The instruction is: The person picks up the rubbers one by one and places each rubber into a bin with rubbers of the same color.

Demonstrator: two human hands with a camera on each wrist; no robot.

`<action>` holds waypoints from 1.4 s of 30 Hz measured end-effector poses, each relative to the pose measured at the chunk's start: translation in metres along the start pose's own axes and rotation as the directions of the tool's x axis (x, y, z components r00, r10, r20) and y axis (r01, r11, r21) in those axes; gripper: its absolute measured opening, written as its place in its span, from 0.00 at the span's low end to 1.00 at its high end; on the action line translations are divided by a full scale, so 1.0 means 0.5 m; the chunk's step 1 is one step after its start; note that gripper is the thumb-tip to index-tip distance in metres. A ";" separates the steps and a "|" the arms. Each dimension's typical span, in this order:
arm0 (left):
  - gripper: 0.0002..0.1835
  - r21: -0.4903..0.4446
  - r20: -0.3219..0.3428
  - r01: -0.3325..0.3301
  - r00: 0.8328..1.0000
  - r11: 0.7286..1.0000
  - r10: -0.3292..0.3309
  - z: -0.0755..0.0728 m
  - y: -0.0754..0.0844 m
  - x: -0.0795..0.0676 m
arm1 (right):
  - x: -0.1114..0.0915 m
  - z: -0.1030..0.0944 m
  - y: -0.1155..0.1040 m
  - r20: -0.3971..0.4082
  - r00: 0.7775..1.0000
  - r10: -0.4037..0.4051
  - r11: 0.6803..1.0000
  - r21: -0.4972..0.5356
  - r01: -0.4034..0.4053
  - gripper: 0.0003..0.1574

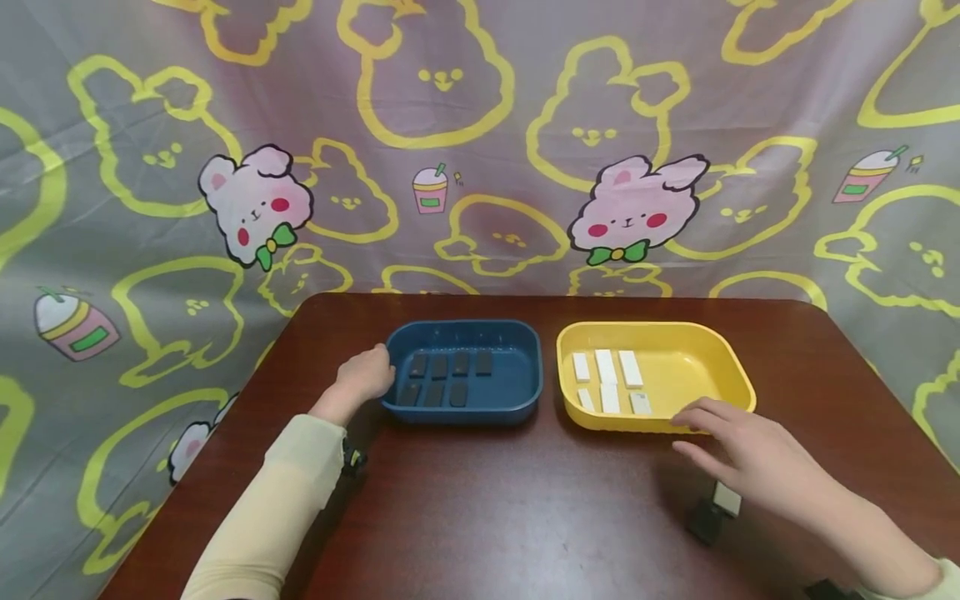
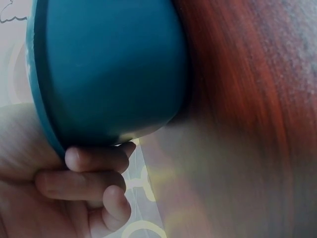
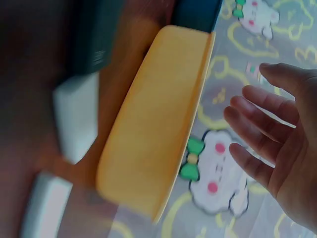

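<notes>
My left hand (image 1: pixel 366 374) grips the left rim of a blue plastic tray (image 1: pixel 487 410). In the left wrist view its fingers (image 2: pixel 84 183) curl against the outer end of the tray; the thumb is hidden. Two rows of small dark rectangular blocks (image 1: pixel 439 367) lie in that tray. My right hand (image 1: pixel 757 458) hovers by the front right corner of a yellow tray (image 1: pixel 686 375), holding nothing, with fingers spread and relaxed. Several white blocks (image 1: pixel 630 368) lie in the left part of the yellow tray. Below the right hand are a dark block (image 3: pixel 96 37) and white blocks (image 3: pixel 77 119).
Both trays stand side by side towards the back of a dark reddish-brown wooden table (image 1: pixel 465 517). A patterned cloth (image 1: pixel 480 108) hangs behind the table and along its sides. Black devices (image 1: pixel 352 458) are strapped at the wrists.
</notes>
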State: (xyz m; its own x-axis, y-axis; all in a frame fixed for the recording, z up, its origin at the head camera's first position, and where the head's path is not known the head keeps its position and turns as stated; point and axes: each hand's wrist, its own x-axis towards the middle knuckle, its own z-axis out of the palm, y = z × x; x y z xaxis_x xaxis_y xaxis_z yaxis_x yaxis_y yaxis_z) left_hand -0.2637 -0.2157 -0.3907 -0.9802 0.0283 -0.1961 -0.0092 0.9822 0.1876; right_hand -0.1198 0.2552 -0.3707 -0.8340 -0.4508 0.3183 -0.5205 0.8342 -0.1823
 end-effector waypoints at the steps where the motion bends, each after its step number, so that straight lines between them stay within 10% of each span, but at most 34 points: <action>1: 0.28 -0.002 -0.002 0.000 1.000 1.000 0.000 0.000 0.000 0.000 | -0.013 -0.001 0.006 -0.014 1.000 0.020 1.000 -0.011 -0.021 0.19; 10: 0.27 -0.017 -0.005 -0.005 1.000 1.000 0.005 0.003 -0.006 -0.009 | -0.096 0.015 0.042 -0.034 0.988 0.149 0.986 -0.066 -0.151 0.21; 20: 0.28 -0.013 0.001 0.004 1.000 1.000 -0.004 0.005 -0.004 -0.007 | -0.132 0.072 0.021 0.072 0.995 -0.064 0.997 -0.041 0.067 0.27; 25: 0.27 -0.016 -0.004 0.009 1.000 1.000 -0.009 0.003 -0.004 -0.008 | -0.137 0.084 0.013 0.200 0.980 0.000 0.998 -0.061 0.013 0.30; 32: 0.28 -0.004 0.006 -0.005 1.000 1.000 0.005 -0.004 0.000 -0.007 | -0.148 0.102 0.031 0.043 0.989 -0.143 0.984 -0.104 0.147 0.34; 42: 0.29 0.018 0.014 0.002 1.000 1.000 -0.002 -0.007 0.003 -0.004 | -0.146 0.110 0.041 0.025 0.981 -0.193 0.978 -0.074 0.195 0.32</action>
State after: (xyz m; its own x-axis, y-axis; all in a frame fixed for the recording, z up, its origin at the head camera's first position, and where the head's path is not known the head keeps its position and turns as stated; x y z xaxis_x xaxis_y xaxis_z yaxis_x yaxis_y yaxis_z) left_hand -0.2622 -0.2146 -0.3867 -0.9773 0.0288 -0.2097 -0.0075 0.9854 0.1702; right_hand -0.0797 0.2877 -0.4488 -0.7219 -0.6114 0.3241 -0.6578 0.7517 -0.0473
